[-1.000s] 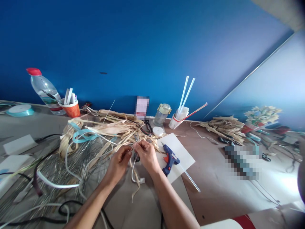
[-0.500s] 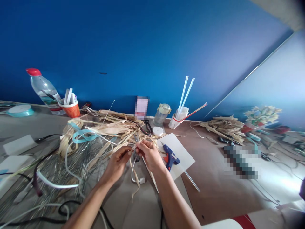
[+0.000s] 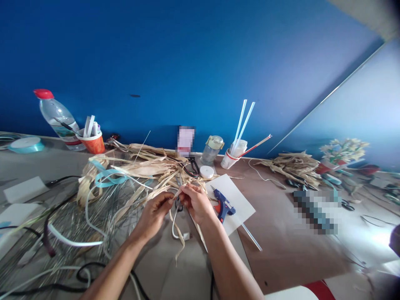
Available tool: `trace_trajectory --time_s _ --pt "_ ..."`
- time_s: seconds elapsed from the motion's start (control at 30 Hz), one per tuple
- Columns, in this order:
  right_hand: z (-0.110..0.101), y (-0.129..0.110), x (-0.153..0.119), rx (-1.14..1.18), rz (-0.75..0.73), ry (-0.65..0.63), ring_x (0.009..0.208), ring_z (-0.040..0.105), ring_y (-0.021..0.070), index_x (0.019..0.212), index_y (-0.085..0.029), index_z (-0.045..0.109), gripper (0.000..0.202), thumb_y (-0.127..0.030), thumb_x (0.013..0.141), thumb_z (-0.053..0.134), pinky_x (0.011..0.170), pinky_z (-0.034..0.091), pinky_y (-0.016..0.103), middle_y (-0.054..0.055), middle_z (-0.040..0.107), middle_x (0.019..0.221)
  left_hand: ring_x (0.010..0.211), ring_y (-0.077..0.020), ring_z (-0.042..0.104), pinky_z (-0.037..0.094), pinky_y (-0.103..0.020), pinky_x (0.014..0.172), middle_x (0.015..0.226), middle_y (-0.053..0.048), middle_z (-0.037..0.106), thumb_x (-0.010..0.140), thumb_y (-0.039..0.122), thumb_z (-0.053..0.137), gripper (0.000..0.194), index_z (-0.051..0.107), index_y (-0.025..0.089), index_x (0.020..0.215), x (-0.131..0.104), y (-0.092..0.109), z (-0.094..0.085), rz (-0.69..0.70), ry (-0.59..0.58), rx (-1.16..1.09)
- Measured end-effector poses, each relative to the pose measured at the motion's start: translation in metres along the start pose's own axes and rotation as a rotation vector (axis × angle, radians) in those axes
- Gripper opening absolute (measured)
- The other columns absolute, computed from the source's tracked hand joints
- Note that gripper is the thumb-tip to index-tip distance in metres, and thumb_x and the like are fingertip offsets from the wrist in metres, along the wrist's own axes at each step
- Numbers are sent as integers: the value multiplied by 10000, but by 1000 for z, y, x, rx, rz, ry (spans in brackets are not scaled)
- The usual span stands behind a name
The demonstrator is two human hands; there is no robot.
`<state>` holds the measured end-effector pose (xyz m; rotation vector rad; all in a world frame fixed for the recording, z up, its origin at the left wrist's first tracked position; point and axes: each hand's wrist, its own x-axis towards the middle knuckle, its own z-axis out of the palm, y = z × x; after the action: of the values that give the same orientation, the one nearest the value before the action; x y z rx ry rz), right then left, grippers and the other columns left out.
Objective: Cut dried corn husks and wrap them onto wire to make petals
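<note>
Both hands are at center frame, just below the pile of dried husks [image 3: 146,167]. L. hand [image 3: 157,210] has thumb & fingers pinched together on a small pale strip [image 3: 178,193]; R. hand [image 3: 194,202] pinches it too, fingers curled (exact grip hard to see, tips are tiny here). So the strip lies btwn the two sets of fingertips, bridging the gap. A thin husk strand [image 3: 180,243] hangs below, near a white cable plug [image 3: 186,236]; can't tell if it's joined to the strip. Just right of R. hand, a blue glue gun [image 3: 225,207] lies on a white sheet [image 3: 242,210]. Above it, upper center-right: round white lid [image 3: 206,171], clear jar [image 3: 211,152] & white cup [image 3: 229,160] w/ clear sticks [image 3: 242,125]. Lower left: thin wires [image 3: 73,233], loose cords, etc. Far left, bottle [image 3: 58,114] w/ red cap beside an orange cup [image 3: 94,144].
</note>
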<state>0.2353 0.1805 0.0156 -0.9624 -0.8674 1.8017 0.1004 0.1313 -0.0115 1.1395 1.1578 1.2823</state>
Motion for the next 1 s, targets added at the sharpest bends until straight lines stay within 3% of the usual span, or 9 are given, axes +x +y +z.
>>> trace_trajectory --time_s 0.33,0.53,0.67,0.73,0.87,1.0 --pt "-8 -9 -2 267 321 -116 330 220 16 548 -157 497 206 -242 623 670 402 279 186 -65 494 419 595 -132 436 325 -234 528 677 5 560 801 358 588 178 679 213 850 -2 -3 -5 33 -61 74" --pt "-10 -12 -2 404 394 -201 333 183 13 564 -155 485 193 -206 662 644 409 266 183 -72 477 436 631 -124 436 332 -230 561 733 1 569 825 366 569 193 661 198 848 -4 0 -6 54 -107 75" --pt "-19 -19 0 539 283 -266 341 175 8 612 -147 515 151 -187 698 633 427 272 174 -96 438 466 617 -121 419 336 -228 564 700 9 545 784 376 617 189 665 197 822 -5 0 -5 20 -54 -40" --pt "-23 -23 0 533 213 -271 351 211 15 624 -149 528 186 -250 734 639 435 279 177 -89 444 484 596 -112 398 322 -222 549 676 15 524 769 377 637 193 665 194 824 -4 -2 -5 -3 -30 -103" --pt "-19 -22 -6 254 136 -250 448 410 68 692 -147 607 365 -504 689 686 462 318 208 -22 549 579 552 -93 333 259 -216 506 607 34 450 782 365 635 193 667 179 823 0 -7 -6 15 -49 -154" --pt "-6 -14 -12 -41 25 -231 495 436 71 683 -131 643 344 -445 616 766 482 309 202 -15 549 577 555 -90 341 258 -218 503 614 27 479 778 346 641 177 675 173 792 0 -1 -4 37 -62 -139"
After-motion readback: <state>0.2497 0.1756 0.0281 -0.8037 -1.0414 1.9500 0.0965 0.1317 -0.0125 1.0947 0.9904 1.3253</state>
